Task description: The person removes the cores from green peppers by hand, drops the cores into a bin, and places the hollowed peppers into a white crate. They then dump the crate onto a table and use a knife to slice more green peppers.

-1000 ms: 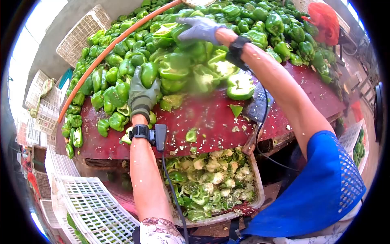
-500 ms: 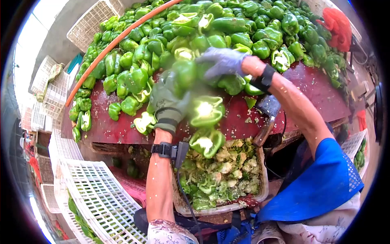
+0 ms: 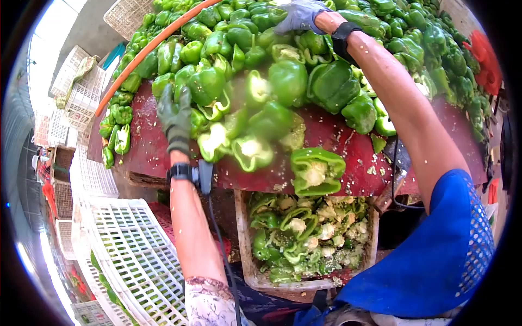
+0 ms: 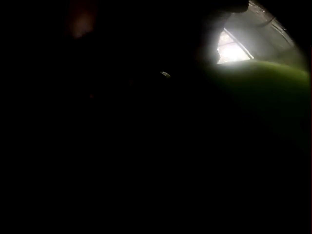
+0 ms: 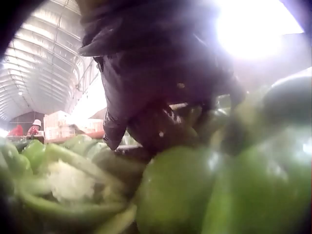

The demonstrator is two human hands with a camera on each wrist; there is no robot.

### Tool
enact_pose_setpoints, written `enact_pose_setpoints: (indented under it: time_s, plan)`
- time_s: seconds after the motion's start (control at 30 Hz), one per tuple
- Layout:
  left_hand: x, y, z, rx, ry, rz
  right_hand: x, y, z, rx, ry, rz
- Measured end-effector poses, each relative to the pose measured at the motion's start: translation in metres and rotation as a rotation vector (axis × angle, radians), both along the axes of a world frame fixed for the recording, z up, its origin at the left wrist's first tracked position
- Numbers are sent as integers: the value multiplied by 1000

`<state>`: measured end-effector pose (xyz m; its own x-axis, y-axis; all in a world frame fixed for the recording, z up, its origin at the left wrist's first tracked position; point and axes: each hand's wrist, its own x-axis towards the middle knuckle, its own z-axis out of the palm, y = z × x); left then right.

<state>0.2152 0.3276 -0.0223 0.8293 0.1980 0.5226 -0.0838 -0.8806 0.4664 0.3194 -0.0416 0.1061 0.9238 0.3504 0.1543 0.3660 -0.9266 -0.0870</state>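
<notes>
My left hand (image 3: 175, 117), in a grey-green glove, lies with straight fingers against the left side of several green bell peppers (image 3: 206, 87). My right hand (image 3: 300, 15), in a blue-purple glove, reaches over the far part of the heap, its fingers extended on the peppers. Between my arms, cut bell peppers with pale cores spill toward the near edge, some blurred. One cut bell pepper (image 3: 318, 171) sits at that edge. In the right wrist view, the gloved right hand (image 5: 161, 73) reaches down among peppers. The left wrist view is nearly all dark.
A bin (image 3: 371, 244) of pepper scraps and cores stands below the red tabletop (image 3: 359, 157). A cleaver's wooden handle (image 3: 389, 195) juts past the edge by my right arm. An orange hose (image 3: 157, 46) crosses the heap. White crates (image 3: 136, 239) stand at lower left.
Both hands were close together among the peppers half a second ago. Now the left has moved left and the right farther up the heap. Cut peppers have shifted nearer; one has dropped into the bin.
</notes>
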Motion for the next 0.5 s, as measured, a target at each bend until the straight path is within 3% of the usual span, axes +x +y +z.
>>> enact_pose_setpoints:
  time_s: [0.03, 0.1, 0.13, 0.17, 0.2, 0.27, 0.33, 0.37, 0.5]
  plan:
    - [22, -2, -1, 202, -34, 36, -4, 6, 9, -116, 129, -50]
    - [23, -26, 11, -86, 25, -191, 44, -4, -32, 14, -45, 1]
    - [27, -36, 6, -98, -4, -181, 51, -6, -41, 37, -51, 46]
    - [30, -44, -1, -107, -29, -171, 27, -1, -22, 17, 88, -7]
    - [17, -60, 15, -158, 6, -171, 18, 0, -24, 37, 49, 4]
    - [21, -59, 3, -158, 14, -197, 3, -4, -25, 51, 9, 33]
    - [10, -68, 0, -106, 25, -200, -3, -7, -27, -44, 77, 31]
    - [-2, -80, 17, -109, 12, -278, -16, -5, -23, -120, 126, 15]
    - [-24, -96, 26, -137, 79, -328, -52, -19, -15, -119, 188, 55]
